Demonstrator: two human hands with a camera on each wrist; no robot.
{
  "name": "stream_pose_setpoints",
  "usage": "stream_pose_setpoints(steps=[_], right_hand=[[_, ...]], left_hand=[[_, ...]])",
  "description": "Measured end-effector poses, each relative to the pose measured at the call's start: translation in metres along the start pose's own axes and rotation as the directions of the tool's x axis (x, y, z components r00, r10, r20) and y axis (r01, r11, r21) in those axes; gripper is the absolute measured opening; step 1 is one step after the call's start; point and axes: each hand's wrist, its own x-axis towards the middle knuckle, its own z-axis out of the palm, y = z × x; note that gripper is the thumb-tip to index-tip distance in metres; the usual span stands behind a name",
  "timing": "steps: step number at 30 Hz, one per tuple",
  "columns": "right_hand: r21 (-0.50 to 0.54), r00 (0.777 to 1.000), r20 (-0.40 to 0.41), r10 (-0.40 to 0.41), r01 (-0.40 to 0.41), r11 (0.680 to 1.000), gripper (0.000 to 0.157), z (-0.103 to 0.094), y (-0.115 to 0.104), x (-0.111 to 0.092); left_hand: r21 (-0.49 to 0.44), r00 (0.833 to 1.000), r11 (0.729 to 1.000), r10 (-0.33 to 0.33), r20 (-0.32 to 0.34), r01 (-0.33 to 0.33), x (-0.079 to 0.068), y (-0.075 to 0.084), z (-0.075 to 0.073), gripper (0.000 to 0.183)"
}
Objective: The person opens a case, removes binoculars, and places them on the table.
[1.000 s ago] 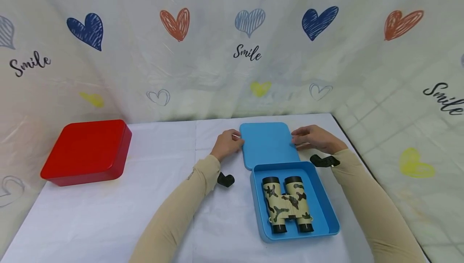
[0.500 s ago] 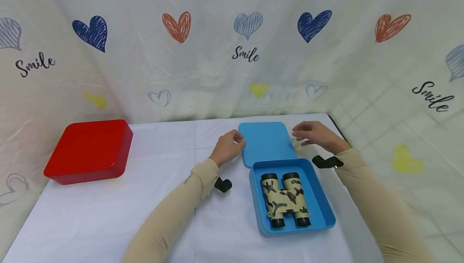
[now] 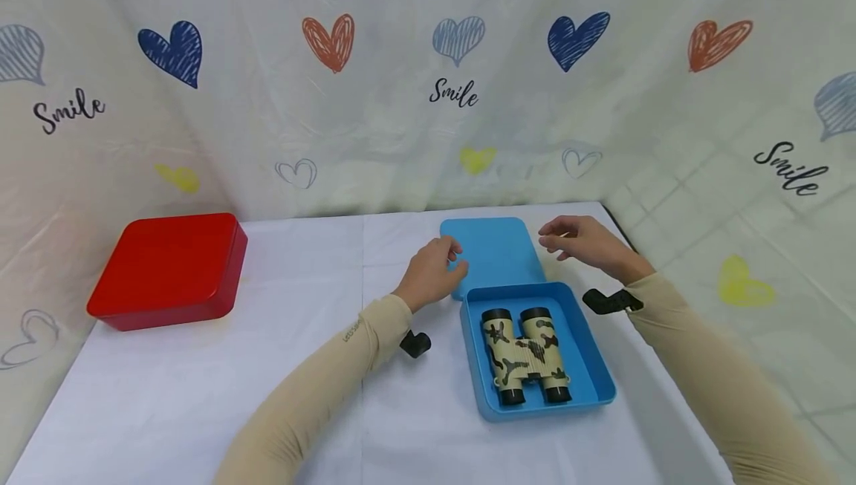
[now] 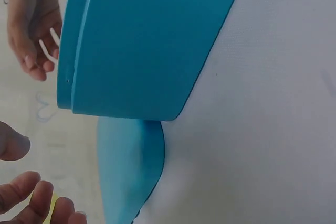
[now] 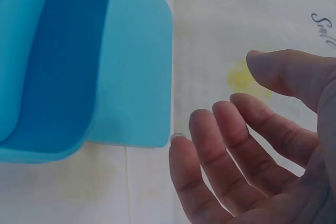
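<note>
- Blue lid lies flat by the counter's far edge, toward the far right corner; blue box sits just nearer you. You can't tell whether lid and box touch.
- Your left grip: relaxed, fingers loosely bent, holding nothing, beside the lid's left side.
- Your right grip: released, fingers spread, apart from the lid's right side.
- Lid looks light, stiff, smooth, perhaps slippery; you'd do best to hold it by opposite sides, fingertips under the rim.
- Camouflage binoculars lie flat inside the box, toward its left wall. Probably the heaviest item here, hard-shelled, lenses worth sparing; you'd take them round both barrels.
- Box likely rigid; lift by opposite walls, keeping it level.
- Red box stands near the counter's far left corner, well apart from your hands.
</note>
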Motion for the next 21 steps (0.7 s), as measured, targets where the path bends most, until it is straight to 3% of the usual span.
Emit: stream_pose_setpoints(steps=[4, 9, 12, 18, 21], right_hand=[[-0.047, 1.0, -0.024, -0.017, 0.015, 0.999, 0.049, 0.002, -0.008, -0.007], [-0.102, 0.998, -0.042, -0.045, 0.04, 0.994, 0.045, 0.006, -0.015, -0.015], [-0.143, 0.996, -0.052, -0.068, 0.06, 0.988, 0.041, 0.009, -0.019, -0.021], [-0.196, 0.991, -0.059, -0.117, 0.103, 0.975, 0.035, 0.019, -0.027, -0.036], [-0.22, 0.989, -0.058, -0.134, 0.118, 0.968, 0.032, 0.023, -0.028, -0.042]], left_hand=[[0.116, 0.998, 0.991, 0.069, -0.01, -0.067, -0.007, 0.003, 0.003, 0.03], [0.306, 0.988, 0.942, 0.151, -0.018, -0.138, -0.016, 0.008, 0.006, 0.03], [0.436, 0.982, 0.886, 0.188, -0.033, -0.156, -0.021, 0.011, 0.007, 0.031], [0.659, 0.961, 0.733, 0.271, -0.056, -0.168, -0.034, 0.013, 0.017, 0.039], [0.702, 0.96, 0.696, 0.273, -0.062, -0.152, -0.041, 0.012, 0.023, 0.045]])
